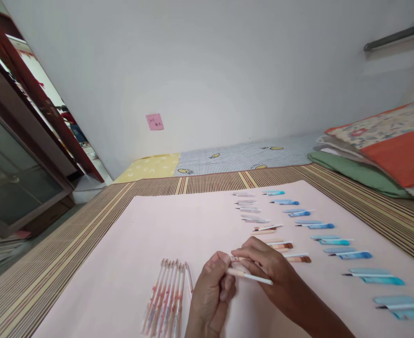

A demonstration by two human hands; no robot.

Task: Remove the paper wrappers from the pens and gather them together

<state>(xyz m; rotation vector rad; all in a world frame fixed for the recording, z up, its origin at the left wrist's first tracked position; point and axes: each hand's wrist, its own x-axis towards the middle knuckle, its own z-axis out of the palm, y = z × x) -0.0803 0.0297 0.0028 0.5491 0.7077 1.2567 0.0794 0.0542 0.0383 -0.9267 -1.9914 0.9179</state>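
In the middle foreground my left hand (214, 291) is closed, its thumb and fingers pinching one end of a pale peach and white pen part (251, 276). That part slants to the right below the fingers of my right hand (268, 265). My right hand is also closed, with thumb and fingertips around a small light-coloured pen piece (235, 258) close to the left fingertips. The fingers partly hide this piece, and I cannot tell whether the two parts touch. To the left of my hands lies a bundle of clear pens with pink patterns (164, 298), a single pen (189, 279) beside it.
Separated blue pen parts (349, 256) form a slanting row at the right. Brown and peach pen parts (300, 258) lie behind my right hand, with pale grey ones (255, 219) farther back. The pink sheet (104, 263) covers a striped mat (87, 225). Folded bedding (397, 150) is piled at the right.
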